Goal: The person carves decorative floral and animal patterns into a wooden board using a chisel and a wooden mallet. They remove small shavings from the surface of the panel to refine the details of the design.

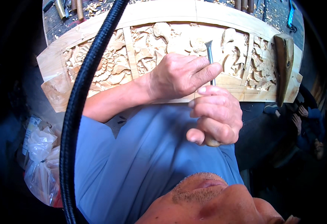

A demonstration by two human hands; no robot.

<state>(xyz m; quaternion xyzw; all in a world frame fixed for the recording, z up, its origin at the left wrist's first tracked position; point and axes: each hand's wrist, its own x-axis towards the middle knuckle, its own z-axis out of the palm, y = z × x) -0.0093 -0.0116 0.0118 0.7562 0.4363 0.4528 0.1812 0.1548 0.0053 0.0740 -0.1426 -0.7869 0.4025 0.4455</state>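
A chisel [210, 52] with a flared steel tip points away from me over the carved wooden panel [171, 13]. My right hand [219, 115] is closed round its handle, and the handle's pale wooden end shows below the palm. Across the shaft lies my left hand [178, 76], its thumb and fingers closed on the metal nearer the tip. The tip is over a smooth patch beside carved flowers and leaves; whether it touches the wood I cannot tell. Raised strips divide the panel's relief into sections, and chips lie in its hollows.
A dark wooden block [284, 69] lies across the panel's right end. Wooden-handled tools [61, 9] and shavings lie on the bench beyond. A tied clear plastic bag [42, 164] stands at lower left. A black braided cable [85, 82] crosses the view. Another person's hands [300, 115] show at right.
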